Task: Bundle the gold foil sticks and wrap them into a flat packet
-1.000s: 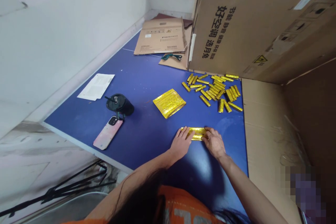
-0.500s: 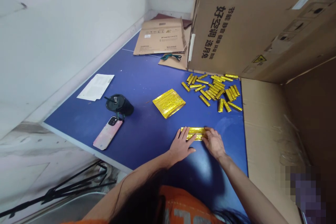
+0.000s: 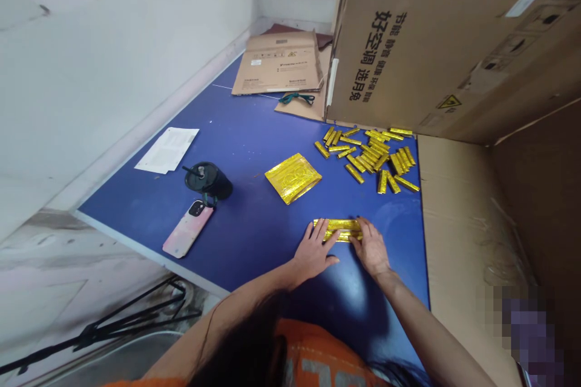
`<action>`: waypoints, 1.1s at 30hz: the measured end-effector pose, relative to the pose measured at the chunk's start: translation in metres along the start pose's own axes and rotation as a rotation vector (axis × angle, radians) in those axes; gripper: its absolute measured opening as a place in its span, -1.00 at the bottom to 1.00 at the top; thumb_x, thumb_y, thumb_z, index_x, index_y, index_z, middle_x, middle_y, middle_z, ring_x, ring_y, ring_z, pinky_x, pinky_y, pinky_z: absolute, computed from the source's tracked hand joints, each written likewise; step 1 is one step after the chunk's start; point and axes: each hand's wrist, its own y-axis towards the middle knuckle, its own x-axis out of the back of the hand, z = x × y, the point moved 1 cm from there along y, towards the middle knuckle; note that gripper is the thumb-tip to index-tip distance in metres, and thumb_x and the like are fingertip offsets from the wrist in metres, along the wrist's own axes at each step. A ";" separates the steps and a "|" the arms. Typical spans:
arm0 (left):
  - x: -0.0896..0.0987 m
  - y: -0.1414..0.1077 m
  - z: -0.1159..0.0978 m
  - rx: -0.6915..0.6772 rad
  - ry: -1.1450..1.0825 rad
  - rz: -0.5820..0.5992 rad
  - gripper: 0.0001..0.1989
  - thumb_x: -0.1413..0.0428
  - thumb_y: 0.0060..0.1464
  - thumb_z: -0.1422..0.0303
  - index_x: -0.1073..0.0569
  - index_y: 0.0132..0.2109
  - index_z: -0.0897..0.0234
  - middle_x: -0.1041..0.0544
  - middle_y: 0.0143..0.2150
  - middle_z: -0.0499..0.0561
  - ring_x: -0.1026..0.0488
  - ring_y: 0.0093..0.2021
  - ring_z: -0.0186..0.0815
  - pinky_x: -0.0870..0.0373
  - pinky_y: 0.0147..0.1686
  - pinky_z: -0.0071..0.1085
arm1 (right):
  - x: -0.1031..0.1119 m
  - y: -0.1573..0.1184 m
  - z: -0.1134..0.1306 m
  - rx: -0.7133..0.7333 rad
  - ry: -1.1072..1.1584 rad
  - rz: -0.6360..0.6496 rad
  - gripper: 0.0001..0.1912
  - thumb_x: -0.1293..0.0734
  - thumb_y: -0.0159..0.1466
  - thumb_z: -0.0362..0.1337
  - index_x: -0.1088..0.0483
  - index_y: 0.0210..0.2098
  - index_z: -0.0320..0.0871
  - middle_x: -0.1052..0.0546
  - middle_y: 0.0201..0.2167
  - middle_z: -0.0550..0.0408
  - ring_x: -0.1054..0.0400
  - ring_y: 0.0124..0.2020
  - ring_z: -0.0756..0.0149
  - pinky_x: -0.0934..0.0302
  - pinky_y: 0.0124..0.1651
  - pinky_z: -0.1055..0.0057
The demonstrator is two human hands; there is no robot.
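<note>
A folded gold foil bag (image 3: 341,225) lies flat on the blue table in front of me, with a crease running along its length. My left hand (image 3: 314,251) rests on its left part, fingers spread and pressing down. At the right end, my right hand (image 3: 373,249) has its thumb and fingers closed on the foil, covering that edge. Farther forward and to the left sits a flat, unfolded gold foil bag (image 3: 293,179). Beyond the hands, to the right, is a loose pile of small rolled gold foil pieces (image 3: 374,154).
A black tumbler (image 3: 213,180) with a straw and a pink phone (image 3: 187,231) stand to the left, near a white paper (image 3: 167,150). Flattened cardboard (image 3: 276,66) and a dark green cord (image 3: 296,98) lie at the back. A big cardboard box (image 3: 422,42) walls the right.
My right hand has shifted slightly right along the foil bag, and more of the gold shows between my hands. My left hand stays put.
</note>
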 end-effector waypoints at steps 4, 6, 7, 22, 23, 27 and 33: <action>-0.004 0.001 0.000 0.021 0.045 0.004 -0.26 0.13 0.02 -0.05 0.01 0.22 0.35 0.06 0.25 0.28 0.23 0.25 -0.04 0.21 0.14 -0.04 | -0.001 -0.001 -0.001 0.044 -0.060 0.037 -0.60 -0.11 0.21 -0.29 -0.22 0.04 -0.16 -0.20 0.13 -0.09 -0.14 0.06 0.12 -0.02 0.04 0.16; -0.006 0.001 -0.001 0.031 0.081 0.010 -0.23 0.15 0.02 -0.06 0.02 0.22 0.42 0.06 0.25 0.28 0.25 0.25 -0.05 0.22 0.15 -0.06 | -0.002 -0.002 -0.001 0.052 -0.095 0.050 -0.63 -0.09 0.23 -0.27 -0.28 0.00 -0.16 -0.22 0.13 -0.08 -0.14 0.06 0.13 -0.01 0.05 0.16; -0.006 0.001 -0.001 0.032 0.096 0.012 -0.22 0.16 0.02 -0.07 0.02 0.22 0.44 0.06 0.25 0.28 0.25 0.26 -0.05 0.22 0.15 -0.06 | -0.002 -0.003 -0.001 0.054 -0.115 0.050 -0.63 -0.08 0.24 -0.26 -0.29 0.00 -0.16 -0.22 0.13 -0.06 -0.11 0.09 0.13 0.01 0.07 0.15; -0.005 -0.002 -0.004 0.051 0.106 -0.010 -0.26 0.21 0.05 -0.05 -0.02 0.21 0.42 0.03 0.25 0.27 0.21 0.25 -0.05 0.23 0.14 -0.02 | -0.010 -0.012 -0.007 0.041 -0.172 0.013 -0.58 -0.04 0.27 -0.20 -0.14 0.12 -0.05 -0.14 0.18 0.10 0.09 0.20 0.18 0.20 0.14 0.02; -0.005 -0.002 -0.005 0.055 0.106 -0.009 -0.26 0.21 0.05 -0.05 -0.02 0.21 0.41 0.03 0.25 0.27 0.21 0.25 -0.05 0.24 0.14 -0.02 | -0.010 -0.011 -0.007 0.043 -0.163 0.005 -0.58 -0.04 0.27 -0.20 -0.16 0.11 -0.04 -0.16 0.18 0.09 0.07 0.19 0.18 0.19 0.13 0.02; -0.006 -0.003 -0.006 0.074 0.116 0.007 -0.26 0.19 0.04 -0.05 -0.02 0.21 0.41 0.05 0.25 0.26 0.22 0.25 -0.04 0.23 0.13 0.01 | -0.008 -0.010 -0.008 0.046 -0.142 -0.017 -0.59 -0.07 0.26 -0.18 -0.20 0.08 -0.05 -0.21 0.15 0.08 0.02 0.17 0.18 0.15 0.12 0.04; -0.005 -0.005 -0.008 0.095 0.122 0.005 -0.25 0.19 0.03 -0.06 -0.02 0.21 0.42 0.05 0.26 0.25 0.24 0.25 -0.05 0.24 0.13 0.04 | -0.009 -0.009 -0.009 0.037 -0.144 -0.033 -0.62 -0.09 0.26 -0.17 -0.26 0.03 -0.07 -0.24 0.13 0.09 -0.01 0.15 0.18 0.13 0.10 0.08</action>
